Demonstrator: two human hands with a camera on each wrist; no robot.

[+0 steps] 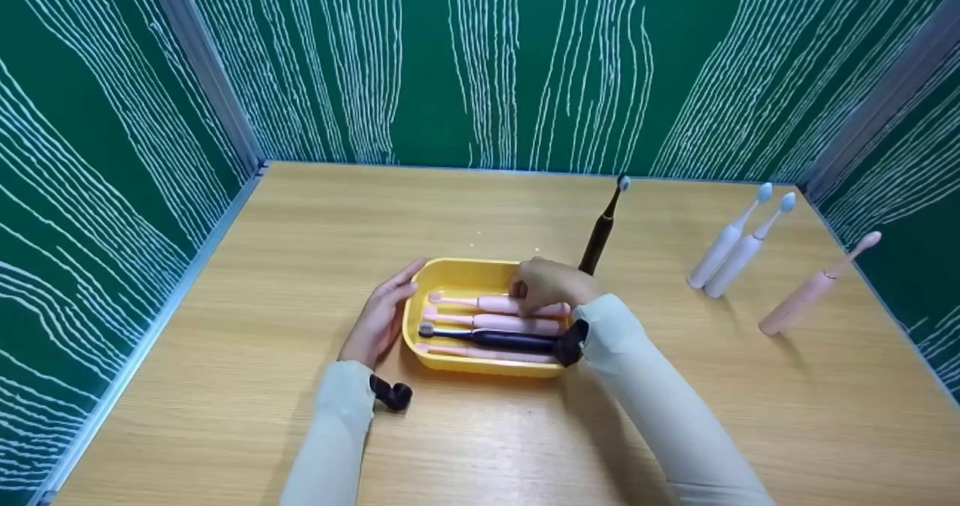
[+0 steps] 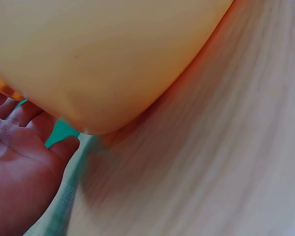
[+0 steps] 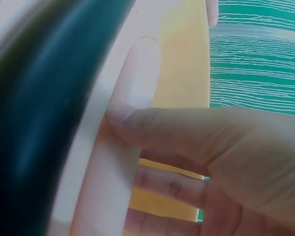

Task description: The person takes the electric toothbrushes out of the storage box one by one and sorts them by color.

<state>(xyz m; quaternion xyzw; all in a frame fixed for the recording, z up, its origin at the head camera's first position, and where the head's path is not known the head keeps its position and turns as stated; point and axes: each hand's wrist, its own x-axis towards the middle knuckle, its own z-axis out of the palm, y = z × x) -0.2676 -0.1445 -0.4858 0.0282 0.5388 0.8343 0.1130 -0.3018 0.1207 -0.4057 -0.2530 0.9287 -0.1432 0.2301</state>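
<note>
The right hand (image 1: 555, 285) had thumb and fingers clamped on the handle of the farthest pink toothbrush (image 1: 496, 305), inside the yellow tray (image 1: 487, 371). It lay lengthwise, head pointing left toward the left hand (image 1: 381, 318), whose extended fingers touched the tray's end.

Place: booth-like workstation, building type undeterminable | wood-grain tabletop (image 1: 225, 341) | green, white-streaked back panel (image 1: 427, 79) along tabletop's far edge | matching side panels (image 1: 45, 64) flanking tabletop | grey corner posts (image 1: 206, 64) at tabletop's far corners
</note>
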